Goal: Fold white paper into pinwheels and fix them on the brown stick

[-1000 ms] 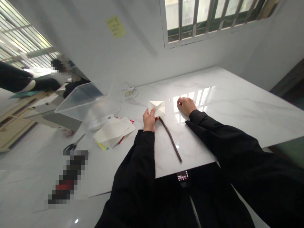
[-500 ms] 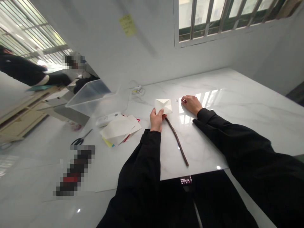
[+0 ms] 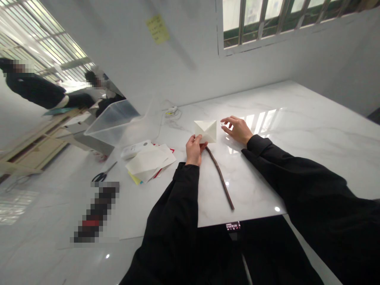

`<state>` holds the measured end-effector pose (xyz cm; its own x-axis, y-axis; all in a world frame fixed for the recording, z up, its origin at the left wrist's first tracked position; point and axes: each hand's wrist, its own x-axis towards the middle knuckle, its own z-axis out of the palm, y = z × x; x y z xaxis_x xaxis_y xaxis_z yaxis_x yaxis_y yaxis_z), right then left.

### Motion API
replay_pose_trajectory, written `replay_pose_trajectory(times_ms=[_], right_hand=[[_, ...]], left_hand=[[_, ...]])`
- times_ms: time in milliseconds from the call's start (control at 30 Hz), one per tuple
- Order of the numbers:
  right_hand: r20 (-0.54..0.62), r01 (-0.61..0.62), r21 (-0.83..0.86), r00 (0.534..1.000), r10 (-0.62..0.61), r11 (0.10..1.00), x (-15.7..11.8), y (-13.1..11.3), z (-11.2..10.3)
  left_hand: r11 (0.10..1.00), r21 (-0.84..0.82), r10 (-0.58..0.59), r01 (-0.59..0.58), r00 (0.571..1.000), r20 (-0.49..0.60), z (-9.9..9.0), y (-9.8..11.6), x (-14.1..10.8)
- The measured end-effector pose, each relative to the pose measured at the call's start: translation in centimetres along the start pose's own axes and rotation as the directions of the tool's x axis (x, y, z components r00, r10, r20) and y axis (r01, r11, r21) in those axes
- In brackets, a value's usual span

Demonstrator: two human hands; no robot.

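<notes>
Envelope (image 3: 208, 130) in left hand (image 3: 194, 150), stick (image 3: 220, 174) nearby

no word, number or brand can be read for certain. a square yellow paper note (image 3: 157, 28), stuck on the white wall (image 3: 252, 75) well beyond the left hand (image 3: 194, 150) and off to its left, bears several short rows of dark writing, too blurred to make out. a small black rectangular screen (image 3: 233, 226), nearer the person's body than the right hand (image 3: 237, 130), shows lit pale and pinkish characters, too tiny to read. a flat white box (image 3: 133, 149), left of the left hand, carries faint, illegible grey marks.
</notes>
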<state>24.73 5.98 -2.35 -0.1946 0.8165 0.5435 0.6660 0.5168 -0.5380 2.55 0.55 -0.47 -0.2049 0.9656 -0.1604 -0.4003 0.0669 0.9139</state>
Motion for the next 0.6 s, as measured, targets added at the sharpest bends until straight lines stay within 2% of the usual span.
replay_pose_trajectory(times_ms=[100, 233, 433, 600], right_hand=[[-0.056, 0.113, 0.137, 0.993, -0.106, 0.984, -0.3, -1.7, 0.0], [-0.043, 0.214, 0.243, 0.977, -0.210, 0.946, -0.7, -3.9, 0.2], [-0.091, 0.174, 0.339, 0.984, -0.152, 0.925, -1.1, -4.7, 0.5], [-0.191, 0.185, 0.289, 0.972, -0.133, 0.939, -1.1, -4.4, 0.2]], left_hand=[[0.999, 0.048, 0.001, -0.003, 0.999, 0.041, -0.1, -0.2, 0.1], [0.994, 0.103, 0.031, -0.043, 0.993, 0.116, -0.5, -0.6, 0.3], [0.988, 0.114, 0.090, -0.107, 0.986, 0.142, -1.1, -1.0, 1.0], [0.978, 0.125, 0.159, -0.168, 0.984, 0.079, -1.1, -1.3, 1.5]])
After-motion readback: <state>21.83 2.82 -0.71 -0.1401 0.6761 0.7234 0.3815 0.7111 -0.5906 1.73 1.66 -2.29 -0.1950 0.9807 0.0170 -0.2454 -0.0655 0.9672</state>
